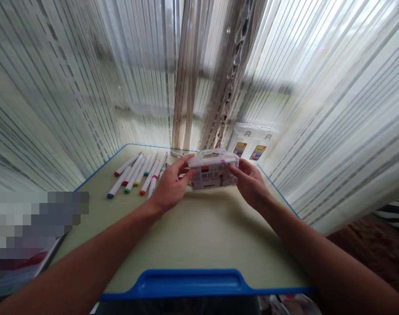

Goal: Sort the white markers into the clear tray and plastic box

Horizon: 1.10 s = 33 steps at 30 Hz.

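A clear plastic marker case (214,171) with a carry handle on top is held a little above the table, its printed label facing me. My left hand (173,181) grips its left end, thumb on the front. At the right end my right hand (250,177) is closed on it the same way, thumb over the front face. Several white markers (137,173) with coloured ends lie loosely on the table to the left. A few more marker ends show behind my left hand and the case, partly hidden.
The pale table (199,236) has a blue rim and a blue tray groove (191,282) at its near edge. Another clear case (253,140) with two labels stands at the back right. Sheer striped curtains (147,78) hang right behind the table.
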### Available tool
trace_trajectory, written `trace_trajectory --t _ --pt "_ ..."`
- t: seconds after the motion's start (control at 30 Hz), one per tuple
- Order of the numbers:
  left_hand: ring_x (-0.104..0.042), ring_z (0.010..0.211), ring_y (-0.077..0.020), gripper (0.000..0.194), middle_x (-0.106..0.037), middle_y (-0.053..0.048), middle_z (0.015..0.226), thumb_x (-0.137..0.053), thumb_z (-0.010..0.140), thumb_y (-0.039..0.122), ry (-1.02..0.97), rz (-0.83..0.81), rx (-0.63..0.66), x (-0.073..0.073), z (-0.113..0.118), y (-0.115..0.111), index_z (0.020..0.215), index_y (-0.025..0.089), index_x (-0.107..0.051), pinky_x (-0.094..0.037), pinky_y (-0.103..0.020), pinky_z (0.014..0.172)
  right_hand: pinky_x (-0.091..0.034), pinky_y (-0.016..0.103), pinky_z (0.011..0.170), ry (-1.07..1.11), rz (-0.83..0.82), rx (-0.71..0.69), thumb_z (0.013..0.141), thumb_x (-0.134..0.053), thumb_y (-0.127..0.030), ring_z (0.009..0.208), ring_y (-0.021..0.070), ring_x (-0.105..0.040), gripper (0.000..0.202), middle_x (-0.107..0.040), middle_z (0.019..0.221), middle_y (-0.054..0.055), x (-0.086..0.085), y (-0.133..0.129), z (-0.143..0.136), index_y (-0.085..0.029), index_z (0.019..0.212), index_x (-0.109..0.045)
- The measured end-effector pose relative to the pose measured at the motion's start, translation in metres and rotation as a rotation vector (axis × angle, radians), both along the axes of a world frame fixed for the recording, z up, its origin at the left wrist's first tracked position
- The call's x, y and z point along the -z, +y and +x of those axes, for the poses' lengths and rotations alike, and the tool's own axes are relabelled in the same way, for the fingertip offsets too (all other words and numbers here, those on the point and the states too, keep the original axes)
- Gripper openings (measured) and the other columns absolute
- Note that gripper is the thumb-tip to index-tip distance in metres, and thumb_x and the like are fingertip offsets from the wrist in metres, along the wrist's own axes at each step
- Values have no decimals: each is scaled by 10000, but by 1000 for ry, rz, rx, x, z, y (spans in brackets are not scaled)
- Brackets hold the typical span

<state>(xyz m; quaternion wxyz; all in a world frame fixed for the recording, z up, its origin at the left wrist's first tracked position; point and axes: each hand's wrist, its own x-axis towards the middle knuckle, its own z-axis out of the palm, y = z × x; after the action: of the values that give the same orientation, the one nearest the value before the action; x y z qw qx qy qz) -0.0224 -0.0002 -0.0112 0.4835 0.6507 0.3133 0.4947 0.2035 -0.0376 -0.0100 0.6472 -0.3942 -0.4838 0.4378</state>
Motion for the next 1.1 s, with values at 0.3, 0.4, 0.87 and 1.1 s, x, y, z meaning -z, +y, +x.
trace_trajectory --t 0.3,0.4,0.87,1.1 --pt "-724 1061 -247 527 -687 -145 1327 -735 852 304 -99 -91 -62 4 -2 5 1341 158 -604 -619 -384 882 -614 398 851 -166 142 89 677 -922 -303 882 227 -744 343 -799 947 45 -5 -19 -11 -226 968 -757" --pt "-748 995 -235 523 -696 -128 1316 -788 811 296 -143 -176 -80 1 -3 1 1293 175 -626 -645 -356 793 -633 421 869 -171 183 99 646 -939 -273 913 249 -761 382 -808 980 62 -9 -28 -20 -221 986 -775" --pt "-414 1449 -400 1202 -390 -191 1595 -934 604 507 210 226 -119 -12 7 -28 1598 259 -305 -369 -574 1180 -607 421 960 20 159 -12 743 -891 -295 1009 250 -758 360 -806 1104 53 -8 -36 -32 -247 1090 -805" --pt "-201 1533 -452 1348 -221 -219 1636 -925 504 632 344 89 -114 -11 12 -33 1608 197 -284 -207 -590 1245 -577 473 1004 120 17 -200 832 -817 -365 1171 298 -705 361 -790 1166 68 -8 -39 -38 -265 1177 -779"
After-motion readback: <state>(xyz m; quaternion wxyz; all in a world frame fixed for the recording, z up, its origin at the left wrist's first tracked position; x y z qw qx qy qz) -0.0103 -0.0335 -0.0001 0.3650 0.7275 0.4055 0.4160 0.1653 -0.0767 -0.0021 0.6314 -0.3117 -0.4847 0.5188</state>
